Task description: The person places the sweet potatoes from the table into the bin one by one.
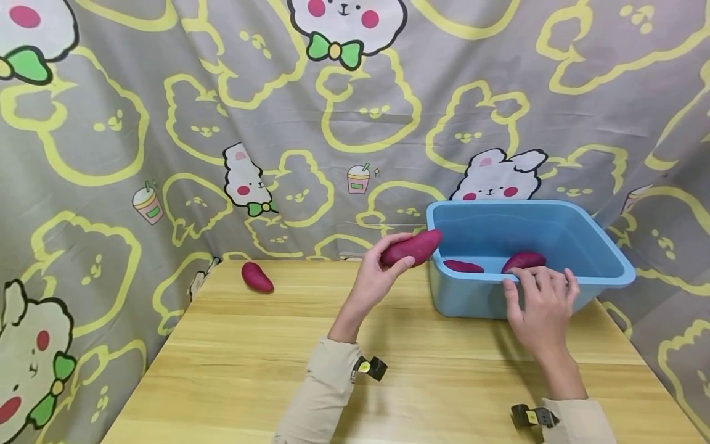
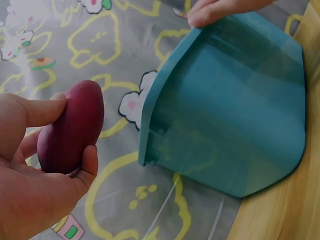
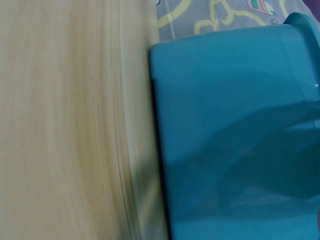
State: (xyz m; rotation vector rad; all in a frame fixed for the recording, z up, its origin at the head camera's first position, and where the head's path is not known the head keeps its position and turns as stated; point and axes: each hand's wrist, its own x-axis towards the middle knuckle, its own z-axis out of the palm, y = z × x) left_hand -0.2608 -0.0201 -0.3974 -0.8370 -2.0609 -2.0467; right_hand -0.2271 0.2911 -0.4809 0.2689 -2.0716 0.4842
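Note:
My left hand (image 1: 374, 280) holds a purple-red sweet potato (image 1: 415, 248) between thumb and fingers, raised beside the left end of a blue plastic bin (image 1: 471, 298). In the left wrist view the thumb presses one side of this sweet potato (image 2: 75, 125) and fingers wrap the other. On the bin's front rim my right hand (image 1: 543, 308) grips, fingers bent over the edge and thumb on the outer side. Inside the bin lie two more sweet potatoes, one at the left (image 1: 463, 266) and one behind the right fingers (image 1: 524, 261). The right wrist view shows mostly the bin's outer wall (image 3: 225, 110).
Another sweet potato (image 1: 257, 277) lies at the back left of the wooden table (image 1: 222, 370). A grey curtain (image 1: 388, 129) with cartoon rabbits hangs right behind the table and along both sides. The bin stands at the back right, near the table's right edge.

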